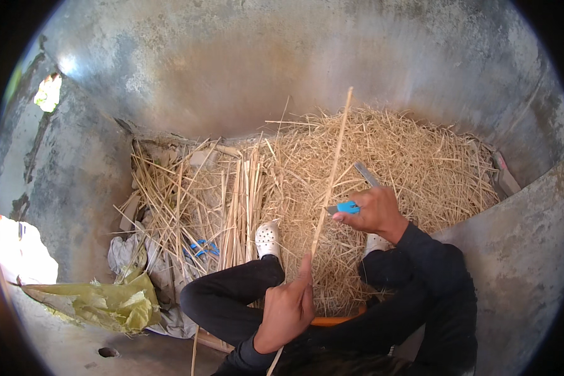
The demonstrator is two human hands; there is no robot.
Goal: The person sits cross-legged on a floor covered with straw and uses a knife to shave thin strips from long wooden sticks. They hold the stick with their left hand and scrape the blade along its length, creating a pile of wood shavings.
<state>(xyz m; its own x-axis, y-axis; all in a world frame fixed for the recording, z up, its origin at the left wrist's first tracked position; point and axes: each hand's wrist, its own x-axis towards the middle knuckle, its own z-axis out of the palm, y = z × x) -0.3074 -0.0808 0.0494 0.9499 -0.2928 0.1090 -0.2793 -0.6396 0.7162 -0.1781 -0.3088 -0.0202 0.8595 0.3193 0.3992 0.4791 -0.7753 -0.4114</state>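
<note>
My left hand (286, 313) is closed around a long, thin bamboo strip (336, 156), its index finger laid along it. The strip slants up and away to the right, and its tail comes out below the hand. In my right hand (379, 210) is a knife (348, 207) with blue wrapping around its grip. Its blade tip points left, at or very near the middle of the strip; whether they touch I cannot tell. A grey metal end (366, 174) sticks out above the right fist.
A thick heap of pale shavings (413, 150) covers the floor up to the concrete wall (282, 62). Left of it lie bundled strips (244, 200), blue-handled scissors (202, 248) and a yellowish sack (116, 307). My white clogs (267, 238) rest among the shavings.
</note>
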